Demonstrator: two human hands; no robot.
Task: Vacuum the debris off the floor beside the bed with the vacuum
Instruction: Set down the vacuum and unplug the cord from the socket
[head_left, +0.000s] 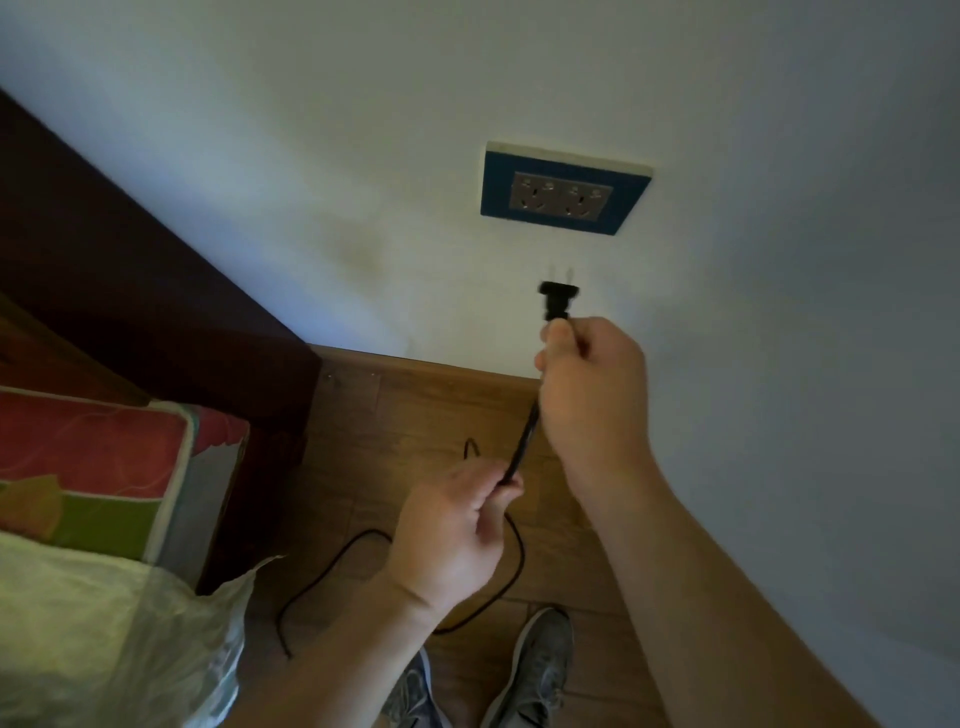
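Right hand (587, 384): raised before the wall (311, 156), fingers curled tight round the cord (522, 441) right at the base of the plug (558, 301). Plug black, two prongs pointing up, blurred; held just below the socket (563, 189), apart from it, not inserted. Socket: grey double outlet in a blue frame, set in the white wall above the skirting (467, 374).

Left hand (452, 530): lower, nearer the body, pinching the same cord between thumb and curled fingers. Cord straight between the two hands. Below the left hand, slack cord looping down onto the floor (415, 410), curving round just ahead of the grey shoes (540, 670); another run bending toward the bed side, ending beside a pale sack (104, 623).

Floor: brown wood-look boards, a narrow strip between wall and bed (130, 291). Two small pale specks (328, 378) at the far edge of the floor, against the skirting, near the bed's dark corner.

Bed: dark wooden frame along the left; red-and-green patterned bedding (93, 457) on it; sack slumped over its near end.

Vacuum: cannot tell where; only cord and plug visible.
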